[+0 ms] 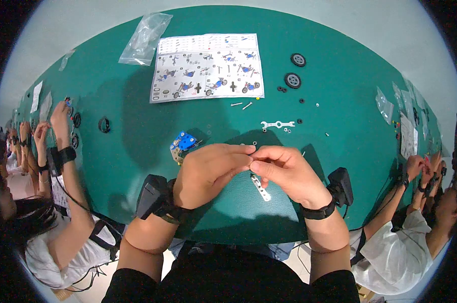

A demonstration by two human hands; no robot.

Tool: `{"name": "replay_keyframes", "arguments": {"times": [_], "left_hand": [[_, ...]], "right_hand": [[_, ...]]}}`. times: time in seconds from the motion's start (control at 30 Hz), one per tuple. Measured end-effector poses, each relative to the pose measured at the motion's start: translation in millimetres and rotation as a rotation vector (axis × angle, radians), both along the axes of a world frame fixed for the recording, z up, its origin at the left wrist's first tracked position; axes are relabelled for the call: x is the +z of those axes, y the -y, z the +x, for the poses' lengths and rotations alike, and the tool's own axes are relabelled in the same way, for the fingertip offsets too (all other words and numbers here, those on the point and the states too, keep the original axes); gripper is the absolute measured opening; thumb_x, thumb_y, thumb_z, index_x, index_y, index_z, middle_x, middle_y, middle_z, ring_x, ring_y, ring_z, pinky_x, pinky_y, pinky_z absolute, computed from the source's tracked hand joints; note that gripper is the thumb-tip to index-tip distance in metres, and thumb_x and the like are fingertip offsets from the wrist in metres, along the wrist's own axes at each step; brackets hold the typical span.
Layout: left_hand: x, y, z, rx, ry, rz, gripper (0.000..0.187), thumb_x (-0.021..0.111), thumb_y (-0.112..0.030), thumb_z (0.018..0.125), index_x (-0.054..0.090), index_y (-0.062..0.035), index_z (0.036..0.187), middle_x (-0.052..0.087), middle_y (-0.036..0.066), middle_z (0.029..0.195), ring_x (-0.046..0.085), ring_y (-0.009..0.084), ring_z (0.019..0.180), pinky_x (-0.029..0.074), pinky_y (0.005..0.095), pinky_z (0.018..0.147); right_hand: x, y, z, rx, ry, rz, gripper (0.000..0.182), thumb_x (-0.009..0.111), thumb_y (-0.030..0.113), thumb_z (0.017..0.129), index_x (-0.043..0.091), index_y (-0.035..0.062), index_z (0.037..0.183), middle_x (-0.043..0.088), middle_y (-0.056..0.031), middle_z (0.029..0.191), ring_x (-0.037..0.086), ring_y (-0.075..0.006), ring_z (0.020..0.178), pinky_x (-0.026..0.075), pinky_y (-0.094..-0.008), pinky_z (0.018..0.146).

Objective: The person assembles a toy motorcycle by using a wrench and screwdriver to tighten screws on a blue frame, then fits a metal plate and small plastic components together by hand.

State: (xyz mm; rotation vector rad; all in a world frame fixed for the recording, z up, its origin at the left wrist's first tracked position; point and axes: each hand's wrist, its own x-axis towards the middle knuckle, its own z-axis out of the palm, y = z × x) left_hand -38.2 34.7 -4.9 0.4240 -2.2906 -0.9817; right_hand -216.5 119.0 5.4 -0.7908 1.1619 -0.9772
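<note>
My left hand point(213, 169) and my right hand point(286, 169) meet at the fingertips over the near middle of the table, both closed in a pinch. A silvery strip with a row of holes point(261, 188) slants down from under the right fingers, its upper end hidden by them. Whatever the left fingertips pinch is small and covered; I cannot tell what it is. Just beyond the left hand sits a partly built model point(183, 144) of blue plates and metal brackets. A small nut point(254, 143) lies past the fingertips.
Beyond my hands lie a flat metal wrench point(278, 124), two screws point(247, 106), a printed instruction sheet point(206, 68) and a plastic bag point(145, 39). Two wheels point(292, 80) are at the right, a black tyre point(104, 124) at the left. Other people work on both sides.
</note>
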Motion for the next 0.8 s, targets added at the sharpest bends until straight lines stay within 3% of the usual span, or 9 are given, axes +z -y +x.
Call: {"name": "replay_keyframes", "arguments": {"times": [0.33,0.53,0.73,0.8], "left_hand": [[0.2,0.4,-0.9,-0.024,-0.131,0.345,0.015,0.064,-0.001,0.076,0.063,-0.0046,0.091,0.061,0.009,0.094,0.060,0.0199,0.086,0.047,0.0276,0.074],[-8.1,0.0,-1.2,-0.132,-0.313,0.801,0.012,0.064,-0.002,0.080,0.062,-0.0021,0.092,0.059,0.007,0.092,0.056,0.0131,0.083,0.046,0.0235,0.070],[-5.9,3.8,5.0,-0.102,-0.314,0.994,0.011,0.062,-0.002,0.081,0.062,-0.0020,0.092,0.059,0.007,0.089,0.056,0.0103,0.077,0.046,0.0224,0.066],[-6.9,5.0,5.7,-0.116,-0.324,1.023,0.010,0.062,-0.002,0.081,0.062,-0.0024,0.091,0.059,0.006,0.088,0.055,0.0099,0.076,0.045,0.0221,0.064]], "right_hand": [[-1.8,-2.3,-0.1,0.003,0.260,0.057,0.021,0.058,0.019,0.087,0.061,0.0008,0.096,0.056,0.0001,0.076,0.053,-0.0066,0.064,0.047,-0.0218,0.057],[0.8,-3.4,2.7,0.001,0.452,0.095,0.019,0.057,0.019,0.088,0.061,0.0017,0.096,0.056,-0.0006,0.076,0.054,-0.0073,0.068,0.048,-0.0232,0.059],[4.6,-3.4,0.4,0.040,0.336,0.045,0.022,0.056,0.016,0.088,0.060,0.0012,0.103,0.056,-0.0012,0.080,0.054,-0.0079,0.069,0.050,-0.0249,0.064],[7.3,-1.7,2.0,-0.014,0.146,-0.071,0.023,0.055,0.016,0.089,0.059,0.0017,0.107,0.056,-0.0017,0.081,0.054,-0.0082,0.070,0.050,-0.0243,0.065]]}}
